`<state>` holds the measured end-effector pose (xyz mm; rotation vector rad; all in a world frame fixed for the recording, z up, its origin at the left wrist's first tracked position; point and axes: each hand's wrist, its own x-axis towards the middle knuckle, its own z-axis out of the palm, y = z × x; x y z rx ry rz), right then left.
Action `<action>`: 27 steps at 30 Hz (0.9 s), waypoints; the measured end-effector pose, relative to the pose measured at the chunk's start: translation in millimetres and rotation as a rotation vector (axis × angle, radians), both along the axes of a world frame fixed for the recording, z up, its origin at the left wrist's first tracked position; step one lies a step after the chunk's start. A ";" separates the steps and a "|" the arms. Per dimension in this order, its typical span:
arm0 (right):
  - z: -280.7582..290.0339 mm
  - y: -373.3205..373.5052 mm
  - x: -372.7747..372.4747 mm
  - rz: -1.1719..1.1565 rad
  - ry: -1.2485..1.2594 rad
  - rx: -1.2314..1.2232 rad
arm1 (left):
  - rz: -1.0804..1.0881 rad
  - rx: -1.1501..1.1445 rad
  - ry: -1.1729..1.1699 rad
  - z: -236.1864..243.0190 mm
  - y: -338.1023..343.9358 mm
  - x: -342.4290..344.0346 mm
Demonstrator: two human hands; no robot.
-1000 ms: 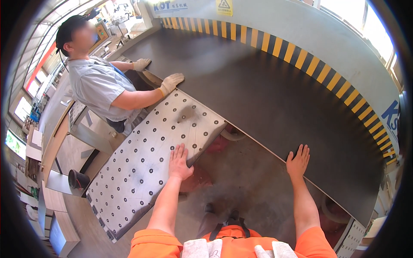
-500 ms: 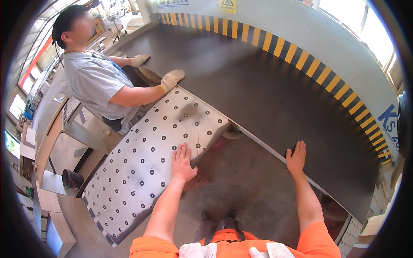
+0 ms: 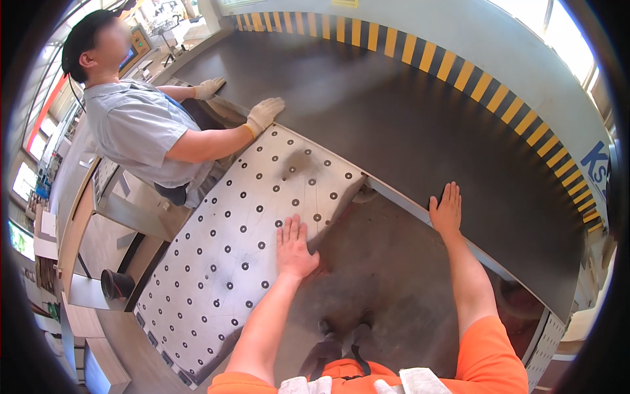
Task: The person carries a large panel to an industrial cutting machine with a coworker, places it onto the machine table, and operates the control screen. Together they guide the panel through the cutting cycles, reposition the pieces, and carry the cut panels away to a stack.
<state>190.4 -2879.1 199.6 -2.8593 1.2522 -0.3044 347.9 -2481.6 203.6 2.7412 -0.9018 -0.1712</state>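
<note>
A large dark, flat panel (image 3: pixel 374 125) lies in front of the machine, its far side reaching the yellow-and-black striped band. My right hand (image 3: pixel 447 209) rests flat on the panel near its close edge, fingers together and stretched out. My left hand (image 3: pixel 297 251) lies palm down on the right part of a white support table (image 3: pixel 216 246) dotted with black-ringed holes. Its fingers are extended, and nothing is in it. At the left, a co-worker (image 3: pixel 144 131) in a grey shirt has two gloved hands (image 3: pixel 265 114) on the panel's left end.
The striped band (image 3: pixel 446 69) curves along the pale machine body (image 3: pixel 525 72). Below the panel's near edge runs a light metal strip (image 3: pixel 400 198). A dark bucket (image 3: pixel 118 284) stands at the lower left beside wooden boards. Another dotted table (image 3: pixel 546 341) shows at the lower right.
My right hand has moved forward, away from me, and more of the metal strip shows along the panel's near edge. The view has shifted slightly; my left hand stays flat on the table.
</note>
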 end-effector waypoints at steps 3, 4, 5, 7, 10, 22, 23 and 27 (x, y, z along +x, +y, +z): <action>-2.6 0.7 0.1 -0.007 0.000 -0.002 | -0.008 0.004 0.004 -1.2 1.5 0.6; -3.4 -0.4 0.5 -0.013 0.000 -0.002 | -0.013 0.005 0.004 -2.6 1.4 0.9; -3.9 -0.7 0.9 -0.012 0.000 0.000 | -0.012 -0.006 0.000 -4.3 1.9 1.3; -5.3 -1.4 1.3 -0.017 0.003 0.004 | -0.017 -0.015 -0.001 -7.1 2.1 1.9; -4.1 0.3 -0.4 -0.001 -0.002 0.003 | -0.016 -0.007 -0.023 -9.5 2.1 1.1; -10.6 49.0 -39.2 0.032 0.048 -0.009 | -0.021 -0.080 -0.078 -13.4 4.7 -0.2; -8.4 57.8 -43.5 0.029 0.056 -0.003 | -0.026 -0.053 -0.055 -12.5 4.1 -0.2; -1.2 82.6 -45.3 0.020 0.084 0.024 | -0.033 -0.013 -0.019 -8.8 3.9 0.9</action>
